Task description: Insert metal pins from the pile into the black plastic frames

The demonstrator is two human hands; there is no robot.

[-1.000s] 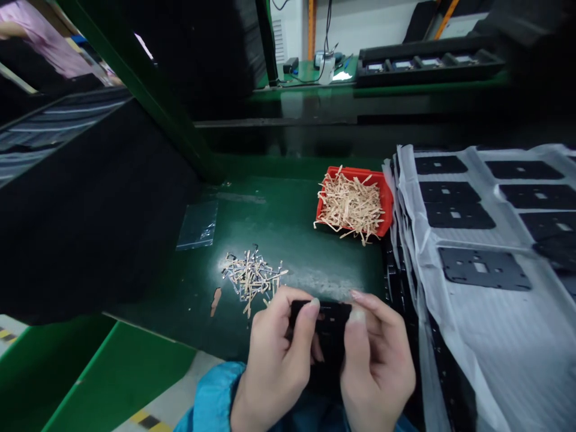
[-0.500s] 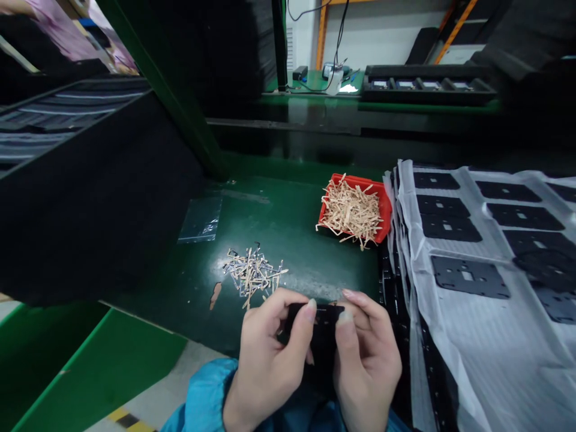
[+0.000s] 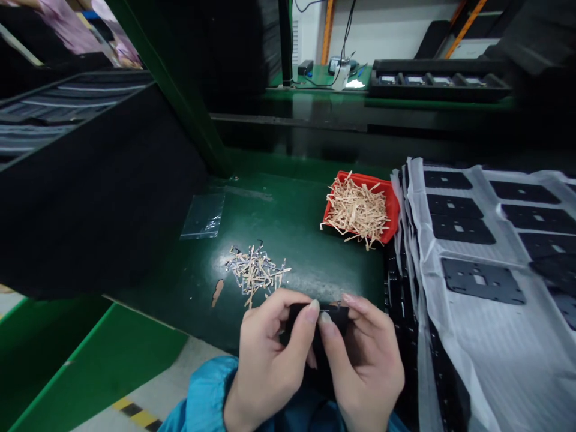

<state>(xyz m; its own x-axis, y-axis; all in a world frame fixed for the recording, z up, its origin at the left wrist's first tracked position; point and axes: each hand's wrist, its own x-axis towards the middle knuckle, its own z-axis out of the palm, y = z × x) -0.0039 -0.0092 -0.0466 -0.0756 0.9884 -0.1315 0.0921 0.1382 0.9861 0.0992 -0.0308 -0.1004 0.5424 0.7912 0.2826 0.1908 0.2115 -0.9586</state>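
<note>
A flat black plate (image 3: 333,311) is held up at the front of the green bench, partly hidden by my fingers. My left hand (image 3: 274,354) grips its left side between thumb and fingers. At its right side my right hand (image 3: 366,360) is closed on it, the thumb pressed on its near face close to the left thumb. Beyond my hands lies a pile of small metal and tan strips (image 3: 255,270). Further right, a red bin (image 3: 392,210) is heaped with tan paper-like strips (image 3: 357,207).
White foam sheeting (image 3: 490,354) on the right carries rows of black plates (image 3: 483,280). A clear plastic bag (image 3: 203,216) lies on the bench (image 3: 288,210). A green post (image 3: 180,90) and a black-sided bin (image 3: 112,192) stand at left. At the back sits a black tray (image 3: 438,81).
My right thumb has slid left along the plate, up to my left thumb. My left hand keeps its grip. The whole view has shifted slightly.
</note>
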